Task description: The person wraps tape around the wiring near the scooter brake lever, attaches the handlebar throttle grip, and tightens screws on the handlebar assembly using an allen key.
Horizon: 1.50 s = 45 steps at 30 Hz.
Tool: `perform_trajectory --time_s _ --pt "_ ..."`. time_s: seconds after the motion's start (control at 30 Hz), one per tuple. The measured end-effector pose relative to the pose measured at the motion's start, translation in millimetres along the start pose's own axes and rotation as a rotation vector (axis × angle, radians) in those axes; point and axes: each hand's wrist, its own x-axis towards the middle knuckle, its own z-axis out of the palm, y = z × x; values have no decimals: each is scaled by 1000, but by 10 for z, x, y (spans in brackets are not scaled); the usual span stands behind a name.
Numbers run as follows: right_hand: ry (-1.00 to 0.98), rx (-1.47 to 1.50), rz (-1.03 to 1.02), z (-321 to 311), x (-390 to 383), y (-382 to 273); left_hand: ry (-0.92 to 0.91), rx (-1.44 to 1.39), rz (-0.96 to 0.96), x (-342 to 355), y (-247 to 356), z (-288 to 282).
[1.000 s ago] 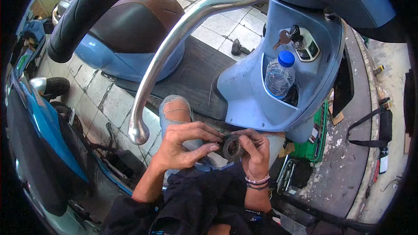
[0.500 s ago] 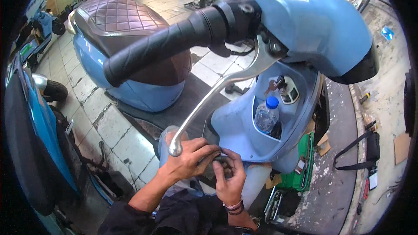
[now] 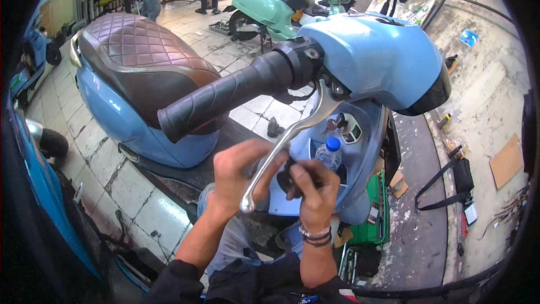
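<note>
Right fingers (image 3: 305,180) pinch 1 dark part (image 3: 284,179) — left hand (image 3: 232,171) just beside.

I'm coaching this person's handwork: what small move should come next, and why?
I'd probably shift the dark part in the right hand clear of the silver lever, since the lever crosses the left hand in this view, covering part of it.

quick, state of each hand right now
Left hand: partly behind the lever, blurred; grip cannot be told.
Right hand: closed, holding a dark part.
</note>
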Motion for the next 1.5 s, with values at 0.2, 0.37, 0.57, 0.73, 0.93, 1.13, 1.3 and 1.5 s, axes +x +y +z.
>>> perform_trajectory --time_s 0.2,0.37,0.57,0.73,0.93,1.13,1.3,1.5 --pt "-8 427 -64 238 413 -94 71 -618 -344 410 84 -26" --pt "29 512 -78 425 528 -85 -29 -726 -377 514 129 -91" --pt "23 524 -58 506 639 -93 28 -629 -445 522 111 -60" --pt "31 562 -9 524 660 -160 107 -711 -461 498 58 -21" --pt "15 573 78 565 671 -219 124 -677 -416 516 14 -21" --pt "78 599 66 573 681 -237 94 -670 -385 534 -17 -36" --pt "70 566 59 563 684 -227 101 -676 -407 561 -44 -35" --pt "39 427 105 496 727 -275 162 -804 -442 599 -57 27"
